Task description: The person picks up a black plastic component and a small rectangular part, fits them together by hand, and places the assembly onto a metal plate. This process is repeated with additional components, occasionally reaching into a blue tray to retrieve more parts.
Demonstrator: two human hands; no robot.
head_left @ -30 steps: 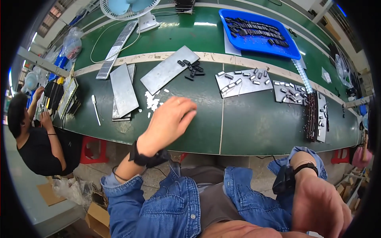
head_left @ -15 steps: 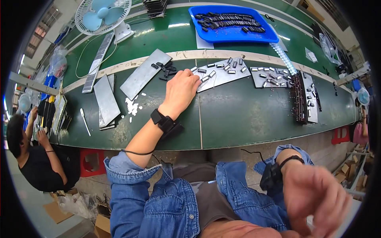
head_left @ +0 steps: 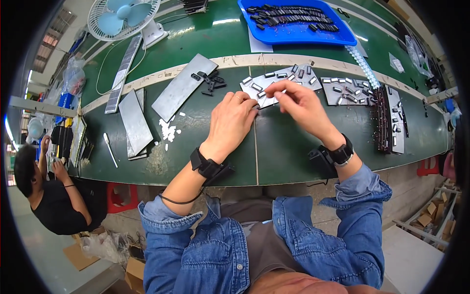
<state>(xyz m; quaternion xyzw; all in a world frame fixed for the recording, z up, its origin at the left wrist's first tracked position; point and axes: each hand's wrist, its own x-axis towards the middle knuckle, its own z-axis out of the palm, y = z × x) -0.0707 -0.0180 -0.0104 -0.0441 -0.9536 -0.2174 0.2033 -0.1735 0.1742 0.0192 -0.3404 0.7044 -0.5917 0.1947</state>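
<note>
My left hand point(head_left: 230, 120) rests over the green table at the near-left edge of a grey plate point(head_left: 274, 100). Its fingertips are closed together, and what they pinch is too small to make out. Just right of it, my right hand point(head_left: 308, 111) hovers over that plate with thumb and forefinger bent toward each other, what lies between them unclear. Small black-and-silver blocks point(head_left: 257, 86) lie scattered on the plate. Left of these, a loose heap of black plastic pieces point(head_left: 210, 82) lies by the end of a bare grey metal plate point(head_left: 183, 88).
A blue tray point(head_left: 303, 40) of black parts stands at the back, a fan point(head_left: 122, 17) at back left. More blocks lie on a second plate point(head_left: 333, 100), beside a dark upright stack point(head_left: 383, 122). White scraps point(head_left: 169, 131) and a white-handled tool point(head_left: 108, 147) lie left. A co-worker point(head_left: 54, 196) sits far left.
My right hand has come up from the lower right to the plate beside my left hand. The left hand stays by the plate's edge. The whole view has shifted slightly.
</note>
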